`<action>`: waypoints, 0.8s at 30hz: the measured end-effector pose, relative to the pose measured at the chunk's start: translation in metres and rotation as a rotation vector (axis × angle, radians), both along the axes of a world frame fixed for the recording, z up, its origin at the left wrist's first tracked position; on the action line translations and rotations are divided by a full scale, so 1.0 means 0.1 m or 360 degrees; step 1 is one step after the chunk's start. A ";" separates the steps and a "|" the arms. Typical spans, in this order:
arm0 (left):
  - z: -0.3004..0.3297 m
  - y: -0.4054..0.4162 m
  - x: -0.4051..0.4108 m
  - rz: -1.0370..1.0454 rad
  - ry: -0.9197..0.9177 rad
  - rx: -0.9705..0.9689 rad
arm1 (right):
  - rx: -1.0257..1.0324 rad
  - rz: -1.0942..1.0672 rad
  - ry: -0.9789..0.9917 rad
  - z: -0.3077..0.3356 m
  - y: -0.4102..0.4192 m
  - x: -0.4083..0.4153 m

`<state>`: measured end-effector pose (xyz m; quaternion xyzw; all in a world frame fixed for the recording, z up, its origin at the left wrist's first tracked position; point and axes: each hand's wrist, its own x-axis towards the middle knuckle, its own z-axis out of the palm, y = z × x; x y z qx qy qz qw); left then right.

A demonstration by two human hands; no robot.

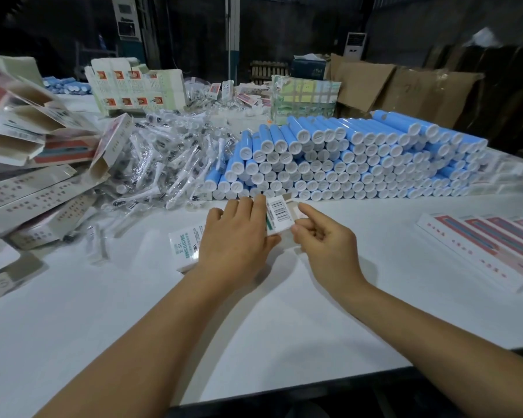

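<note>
A long white product box (185, 245) with teal lettering lies on the white table (254, 312), its far end showing a barcode flap (280, 211). My left hand (236, 236) lies over the box's middle with its fingers wrapped over the far edge, holding it. My right hand (323, 239) is at the box's open end, index finger stretched toward the flap and thumb and other fingers curled at the end's edge. What is inside the box is hidden.
A big stack of blue tubes with white caps (344, 164) fills the table behind my hands. Bagged brush heads (169, 164) are heaped at the centre left. Open empty boxes (27, 140) pile up at the left. Finished pink boxes (483, 245) lie in a row at the right.
</note>
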<state>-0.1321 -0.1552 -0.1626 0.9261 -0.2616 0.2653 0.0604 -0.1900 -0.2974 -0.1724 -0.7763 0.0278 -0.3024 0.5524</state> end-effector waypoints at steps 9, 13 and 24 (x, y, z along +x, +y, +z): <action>-0.04 -0.07 -0.11 -0.0098 -0.0061 0.0091 | -0.0007 -0.0078 0.0117 0.04 -0.02 0.06; -0.04 -0.08 -0.13 -0.0093 -0.0064 0.0082 | 0.0054 -0.0080 0.0081 0.03 0.00 0.05; -0.03 -0.12 -0.23 -0.0102 -0.0111 0.0150 | -0.0082 -0.0080 0.0073 -0.03 0.03 0.06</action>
